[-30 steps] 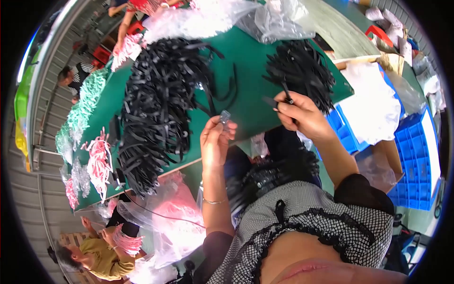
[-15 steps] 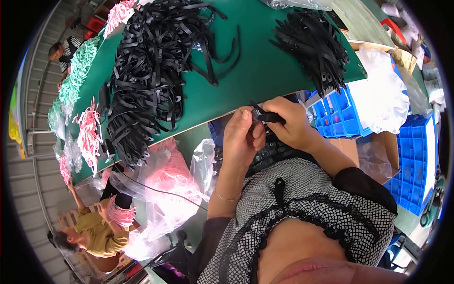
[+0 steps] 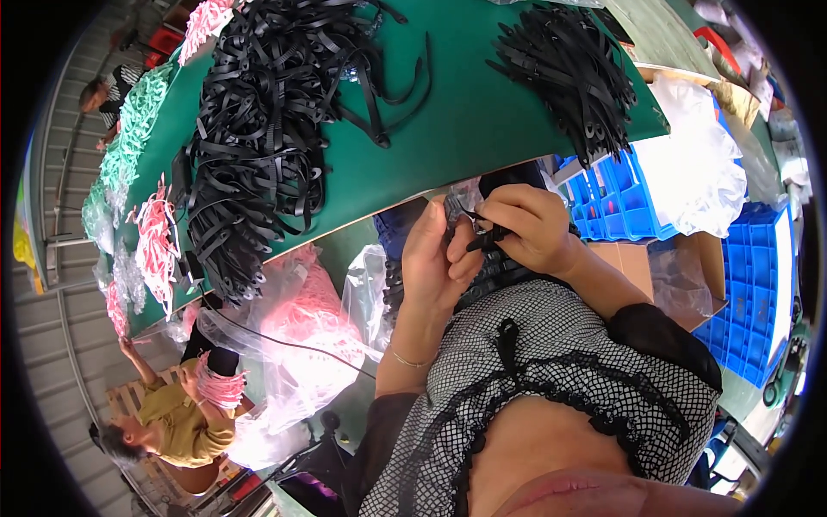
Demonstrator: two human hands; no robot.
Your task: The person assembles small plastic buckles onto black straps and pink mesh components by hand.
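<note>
Both my hands meet just in front of the table's near edge, above my lap. My left hand is closed, thumb up, around a small shiny greyish piece. My right hand pinches a black strap whose end sticks out below the fingers. The strap and the shiny piece are close together; whether they are joined is hidden by my fingers. Beyond my hands, a large tangled heap of black straps covers the left of the green table. A neater bundle of black straps lies at the right.
Blue plastic crates and an open cardboard box stand to the right. Pink straps in clear bags sit below the table at left, beside a cable. A co-worker holds pink straps; another person is farther off.
My right hand has turned, its fingers curling inward, and the strap end now points down to the left. A shiny piece now shows by my left fingertips. The view has shifted slightly.
</note>
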